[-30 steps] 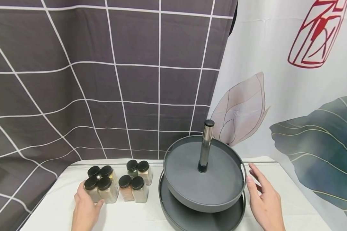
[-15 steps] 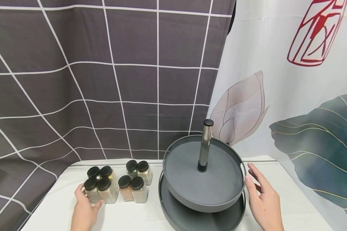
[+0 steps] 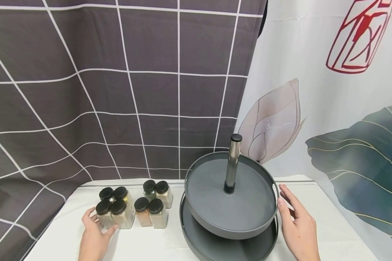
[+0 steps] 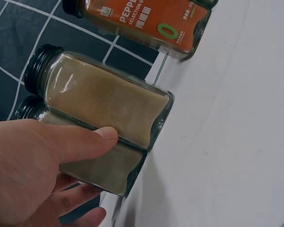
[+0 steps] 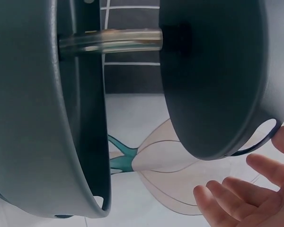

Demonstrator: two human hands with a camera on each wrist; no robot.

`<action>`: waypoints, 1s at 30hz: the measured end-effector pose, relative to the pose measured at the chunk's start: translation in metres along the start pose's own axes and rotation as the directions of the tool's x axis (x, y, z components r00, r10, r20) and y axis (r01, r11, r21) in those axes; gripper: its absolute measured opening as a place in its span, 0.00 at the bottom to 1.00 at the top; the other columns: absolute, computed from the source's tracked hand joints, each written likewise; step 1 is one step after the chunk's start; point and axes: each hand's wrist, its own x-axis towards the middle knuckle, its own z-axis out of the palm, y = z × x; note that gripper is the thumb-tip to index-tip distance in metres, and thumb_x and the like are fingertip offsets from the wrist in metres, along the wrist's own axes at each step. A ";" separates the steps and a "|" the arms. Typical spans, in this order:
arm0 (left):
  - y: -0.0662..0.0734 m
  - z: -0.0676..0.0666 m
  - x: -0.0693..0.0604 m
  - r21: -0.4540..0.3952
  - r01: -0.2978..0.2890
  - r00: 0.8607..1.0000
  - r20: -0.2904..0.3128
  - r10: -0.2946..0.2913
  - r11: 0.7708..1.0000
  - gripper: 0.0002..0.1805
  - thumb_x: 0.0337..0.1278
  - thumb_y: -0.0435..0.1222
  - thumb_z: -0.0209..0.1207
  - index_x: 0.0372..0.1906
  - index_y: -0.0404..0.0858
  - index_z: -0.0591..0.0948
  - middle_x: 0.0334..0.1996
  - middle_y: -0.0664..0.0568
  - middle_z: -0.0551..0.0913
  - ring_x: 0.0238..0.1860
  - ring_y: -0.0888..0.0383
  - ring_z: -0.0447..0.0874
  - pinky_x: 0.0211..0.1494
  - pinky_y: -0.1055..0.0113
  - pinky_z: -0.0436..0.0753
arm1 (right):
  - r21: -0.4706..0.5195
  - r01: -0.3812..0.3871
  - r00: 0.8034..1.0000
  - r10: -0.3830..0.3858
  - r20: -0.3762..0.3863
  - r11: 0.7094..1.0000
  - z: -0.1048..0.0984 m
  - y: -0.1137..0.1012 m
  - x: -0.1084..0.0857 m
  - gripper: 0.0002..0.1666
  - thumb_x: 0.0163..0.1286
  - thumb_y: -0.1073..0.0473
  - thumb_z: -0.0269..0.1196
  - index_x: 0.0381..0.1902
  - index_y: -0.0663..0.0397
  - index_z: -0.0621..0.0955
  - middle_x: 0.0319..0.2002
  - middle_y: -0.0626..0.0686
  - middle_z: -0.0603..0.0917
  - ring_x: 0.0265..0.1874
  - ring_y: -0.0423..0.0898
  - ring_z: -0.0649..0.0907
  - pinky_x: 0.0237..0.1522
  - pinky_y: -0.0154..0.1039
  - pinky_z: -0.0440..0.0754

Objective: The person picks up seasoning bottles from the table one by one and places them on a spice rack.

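Square glass spice jars with black lids stand in two groups on the left of the table. My left hand [image 3: 94, 237] is at the nearer-left group. Its thumb lies against the front jars [image 3: 122, 218], across the seam between two jars of tan powder [image 4: 102, 97] in the left wrist view; the other fingers spread loosely at their left side. My right hand [image 3: 298, 228] is beside a dark grey two-tier round tray, fingers relaxed, thumb by the cutout in the rim of the upper tier [image 3: 212, 206]. Whether the thumb touches the rim, I cannot tell.
The second jar group [image 3: 150, 212] stands between the left hand and the tray, one with an orange pepper label [image 4: 149, 21]. A steel post [image 3: 232, 165] rises from the upper tier; the lower tier [image 3: 199, 244] sits beneath. A gridded curtain [image 3: 153, 94] hangs behind the white table.
My left hand's fingers have loosened slightly away from the jars' left side, with the thumb still at the front. The right hand, jars and tray have hardly moved.
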 end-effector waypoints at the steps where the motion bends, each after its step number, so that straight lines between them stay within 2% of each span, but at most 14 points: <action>1: -0.001 0.000 0.000 0.005 -0.005 1.000 0.005 0.005 1.000 0.54 0.52 0.27 0.69 0.73 0.26 0.42 0.62 0.17 0.65 0.59 0.23 0.71 0.59 0.32 0.70 | 0.003 0.001 1.000 -0.001 0.000 1.000 0.000 0.000 0.000 0.24 0.77 0.56 0.59 0.69 0.42 0.77 0.59 0.58 0.83 0.48 0.12 0.70 0.45 0.11 0.69; 9: -0.002 -0.004 0.002 0.029 -0.056 0.997 0.053 0.055 0.998 0.50 0.54 0.28 0.68 0.73 0.20 0.48 0.65 0.19 0.61 0.63 0.24 0.66 0.65 0.31 0.66 | 0.022 0.025 1.000 -0.025 -0.014 0.999 0.001 0.002 -0.001 0.24 0.77 0.58 0.58 0.68 0.43 0.77 0.58 0.59 0.83 0.50 0.13 0.71 0.47 0.10 0.68; 14: -0.001 -0.005 0.004 0.025 -0.015 0.997 0.079 0.013 1.000 0.50 0.56 0.31 0.68 0.74 0.20 0.49 0.67 0.19 0.60 0.66 0.24 0.63 0.68 0.31 0.61 | 0.027 0.034 0.999 -0.034 -0.019 0.999 0.001 0.002 -0.001 0.24 0.76 0.58 0.58 0.68 0.44 0.77 0.58 0.59 0.84 0.51 0.13 0.71 0.47 0.10 0.68; 17: -0.002 -0.005 0.004 0.031 0.009 0.996 0.091 -0.012 0.999 0.49 0.57 0.33 0.68 0.74 0.20 0.50 0.66 0.18 0.60 0.66 0.23 0.62 0.68 0.31 0.61 | 0.027 0.034 0.999 -0.034 -0.015 0.999 0.001 0.002 -0.001 0.24 0.76 0.58 0.58 0.68 0.43 0.77 0.58 0.59 0.84 0.50 0.13 0.71 0.47 0.11 0.68; 26: -0.008 -0.006 0.001 -0.029 -0.028 0.999 0.027 0.029 0.999 0.47 0.54 0.30 0.69 0.72 0.18 0.54 0.64 0.21 0.62 0.63 0.26 0.64 0.64 0.32 0.67 | 0.027 0.029 1.000 -0.029 -0.012 0.999 0.001 -0.001 -0.003 0.24 0.77 0.58 0.58 0.68 0.43 0.77 0.57 0.59 0.84 0.49 0.13 0.72 0.46 0.11 0.68; 30: -0.008 -0.006 0.000 -0.020 -0.012 1.000 -0.006 0.012 1.000 0.46 0.53 0.31 0.70 0.70 0.17 0.56 0.61 0.22 0.64 0.61 0.26 0.66 0.62 0.32 0.68 | 0.034 0.025 1.000 -0.025 -0.009 0.999 0.002 0.000 -0.003 0.24 0.76 0.58 0.59 0.68 0.43 0.77 0.57 0.58 0.84 0.47 0.14 0.74 0.44 0.12 0.70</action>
